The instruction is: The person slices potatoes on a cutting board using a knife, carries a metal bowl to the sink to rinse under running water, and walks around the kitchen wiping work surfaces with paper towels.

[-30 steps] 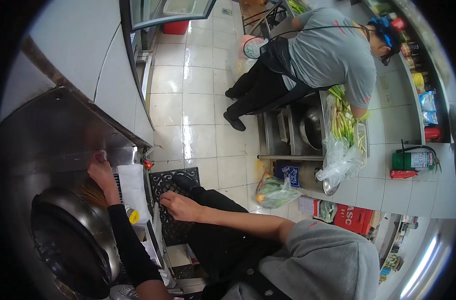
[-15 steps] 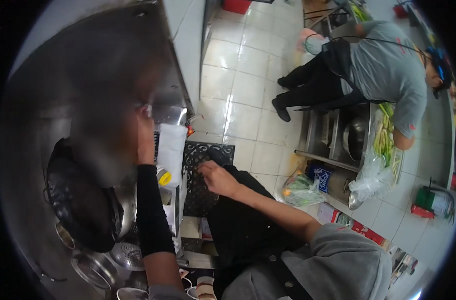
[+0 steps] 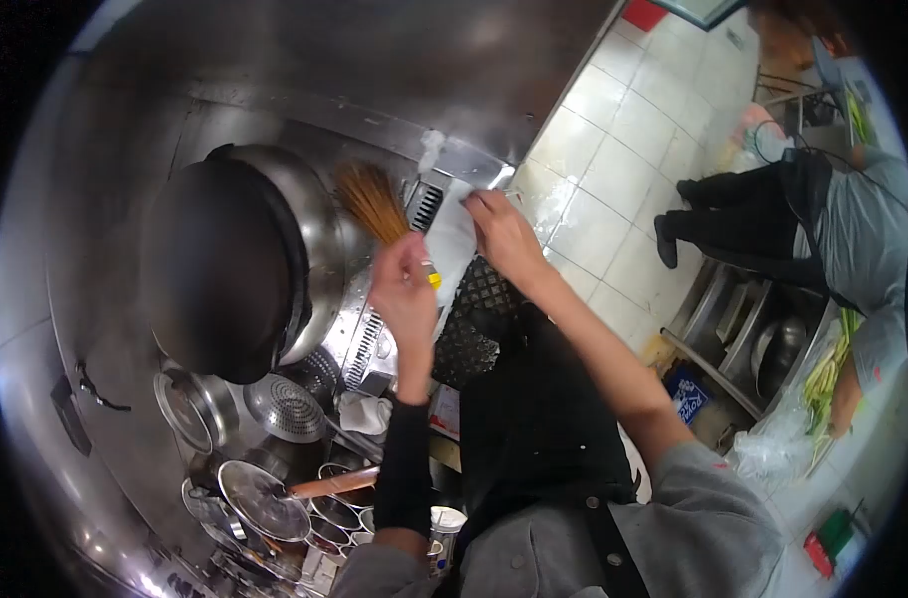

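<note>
My left hand (image 3: pixel 404 284) is closed, fingers curled and pressed together, beside a brush of thin brown bristles (image 3: pixel 372 202). Its fingers cover the brush's lower end, and whether they grip it is unclear. A yellow lid (image 3: pixel 432 274) shows just behind this hand. My right hand (image 3: pixel 506 237) is closed in a pinch over the upper right edge of a white cloth (image 3: pixel 452 239). What its fingertips hold, if anything, is too small to make out. To the left of my left hand is a large dark wok (image 3: pixel 220 269) on a steel pot (image 3: pixel 319 224).
A perforated ladle (image 3: pixel 285 407), a steel pan (image 3: pixel 195 409) and several containers lie at lower left. A black mat (image 3: pixel 474 324) covers part of the tiled floor (image 3: pixel 613 189). A co-worker (image 3: pixel 853 239) stands at right by a steel counter with green stalks (image 3: pixel 829 374).
The view has turned and shifted, so the wok and brush appear farther right. My left hand has drawn back from the steel back panel to the brush. My right hand has moved up to the white cloth.
</note>
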### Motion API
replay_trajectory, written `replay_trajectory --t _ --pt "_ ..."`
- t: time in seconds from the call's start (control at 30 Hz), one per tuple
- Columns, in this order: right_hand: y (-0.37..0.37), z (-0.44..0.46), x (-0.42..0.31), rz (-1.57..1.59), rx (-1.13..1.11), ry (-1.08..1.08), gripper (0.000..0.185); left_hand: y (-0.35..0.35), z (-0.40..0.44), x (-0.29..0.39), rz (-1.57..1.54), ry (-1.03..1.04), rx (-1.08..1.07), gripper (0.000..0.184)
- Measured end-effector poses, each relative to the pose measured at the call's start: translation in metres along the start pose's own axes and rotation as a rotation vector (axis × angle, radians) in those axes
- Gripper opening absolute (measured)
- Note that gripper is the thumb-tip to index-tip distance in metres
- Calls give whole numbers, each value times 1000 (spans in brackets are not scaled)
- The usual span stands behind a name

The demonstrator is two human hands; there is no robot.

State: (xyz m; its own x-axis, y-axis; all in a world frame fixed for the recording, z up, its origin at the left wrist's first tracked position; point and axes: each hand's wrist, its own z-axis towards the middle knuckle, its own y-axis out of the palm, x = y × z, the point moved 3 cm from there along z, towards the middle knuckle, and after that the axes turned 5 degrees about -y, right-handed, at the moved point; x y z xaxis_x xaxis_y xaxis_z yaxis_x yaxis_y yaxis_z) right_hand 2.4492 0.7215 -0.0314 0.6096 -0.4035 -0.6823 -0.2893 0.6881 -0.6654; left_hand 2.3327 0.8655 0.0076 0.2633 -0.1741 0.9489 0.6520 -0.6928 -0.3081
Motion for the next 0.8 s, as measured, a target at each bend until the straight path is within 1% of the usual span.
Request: replay_trajectory --t 0.03,0.07,0.1,0.13,0.17,0.23,0.33,0.4,0.43,0.47,0.5,0.53,0.57,0.63,0.7,0.73,0.77,0.8 --pt "11 24 6 -86 -47 -37 35 0 -25 -13 -9 -21 -41 16" --pt "22 46 10 -173 -95 -73 35 2 -51 -13 78 -27 -111 15" --pt "32 66 14 -246 -86 -127 27 5 -77 -12 161 -34 -183 15" --pt "40 81 17 -319 -79 -181 20 8 -99 -7 143 -67 -251 15" --pt "51 95 27 -390 -180 -144 22 12 -118 -3 123 -100 -317 16" --pt "74 109 43 -534 -388 -76 26 15 -161 -37 120 -189 -428 18" --pt "57 103 24 -472 -87 -239 30 14 -223 -109 48 -445 -501 19" --pt "28 72 -5 -274 -34 -206 36 5 -257 -173 10 -630 -477 28" --pt "19 42 -12 -200 -51 -109 36 4 -270 -207 -13 -720 -469 33" --pt "13 9 -16 -130 -67 -10 37 2 -275 -236 -238 -870 -306 40" --pt "11 -21 -18 13 -22 74 37 -2 -281 -262 -463 -1012 -137 47" --pt "18 -55 -13 47 -11 182 30 -7 -287 -276 -688 -1144 39 55" --pt "30 -87 -10 137 -16 422 24 -16 -282 -281 -720 -1133 135 59" --pt "81 -156 31 173 -225 525 26 -28 -257 -288 -770 -1106 317 69" --pt "122 -175 33 219 -266 503 31 -36 -242 -290 -835 -988 429 68" --pt "152 -185 41 303 -277 452 38 -42 -238 -289 -860 -929 484 68" --pt "176 -185 44 387 -282 397 46 -46 -230 -288 -843 -918 500 66" --pt "191 -178 38 386 -481 390 51 -48 -220 -287 -828 -903 509 65"
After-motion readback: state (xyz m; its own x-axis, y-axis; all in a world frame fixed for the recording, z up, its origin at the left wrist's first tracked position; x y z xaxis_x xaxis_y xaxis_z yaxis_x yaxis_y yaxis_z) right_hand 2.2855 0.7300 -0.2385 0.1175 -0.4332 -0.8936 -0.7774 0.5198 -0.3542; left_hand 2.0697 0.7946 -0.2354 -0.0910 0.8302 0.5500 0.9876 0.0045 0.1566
